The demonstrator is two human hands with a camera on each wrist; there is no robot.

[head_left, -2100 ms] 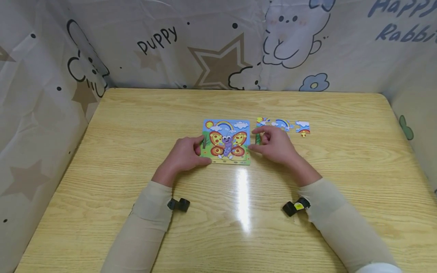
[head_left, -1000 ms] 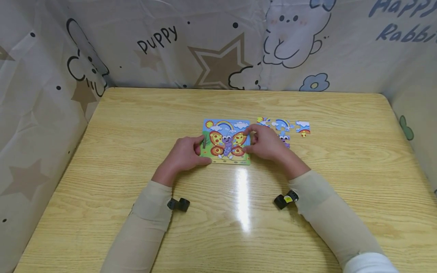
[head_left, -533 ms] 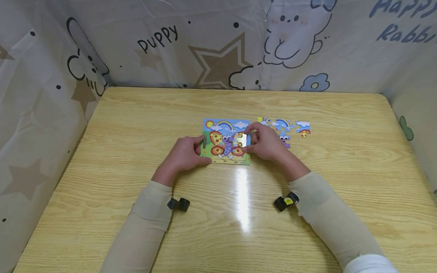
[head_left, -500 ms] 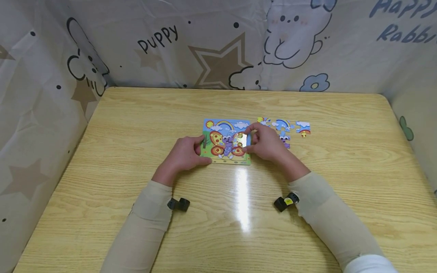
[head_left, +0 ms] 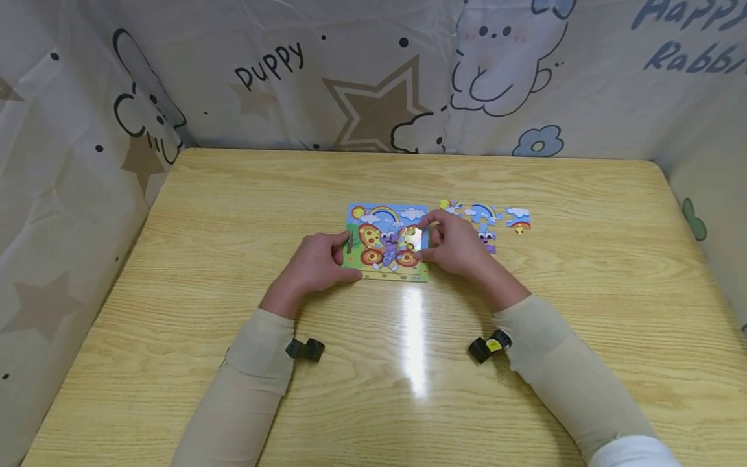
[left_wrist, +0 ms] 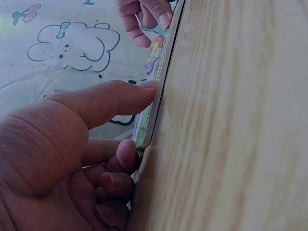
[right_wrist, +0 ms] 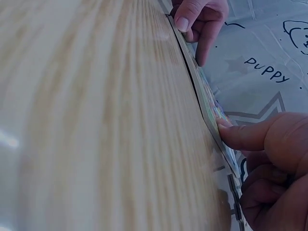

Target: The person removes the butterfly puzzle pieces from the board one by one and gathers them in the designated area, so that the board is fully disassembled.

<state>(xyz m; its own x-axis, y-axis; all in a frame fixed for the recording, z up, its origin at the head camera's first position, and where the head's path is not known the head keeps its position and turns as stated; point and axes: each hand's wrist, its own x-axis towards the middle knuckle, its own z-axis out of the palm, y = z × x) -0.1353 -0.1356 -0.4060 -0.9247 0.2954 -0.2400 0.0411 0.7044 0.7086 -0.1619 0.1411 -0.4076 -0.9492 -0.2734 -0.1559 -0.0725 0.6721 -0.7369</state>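
A square jigsaw puzzle (head_left: 388, 266) with a butterfly picture lies on the table in the head view. My left hand (head_left: 318, 261) grips its left side, the thumb at the near corner and fingers at the far left edge. At the right side of the picture, my right hand (head_left: 458, 243) pinches a puzzle piece (head_left: 412, 239) with the butterfly's upper right wing; glare shows on its face. In the right wrist view the right thumb (right_wrist: 243, 136) meets the board's edge. The right hand's palm side is hidden in the head view.
Right of the board lie several loose puzzle pieces: a rainbow piece (head_left: 483, 213), a cloud piece (head_left: 518, 218) and a purple face piece (head_left: 487, 240), partly behind the right hand. The wooden table (head_left: 373, 402) meets a printed cloth (head_left: 251, 123) at the back.
My right hand has moved left from beside the board onto its right side and taken hold of the wing piece, which has tilted and caught the light. The left hand has stayed put.
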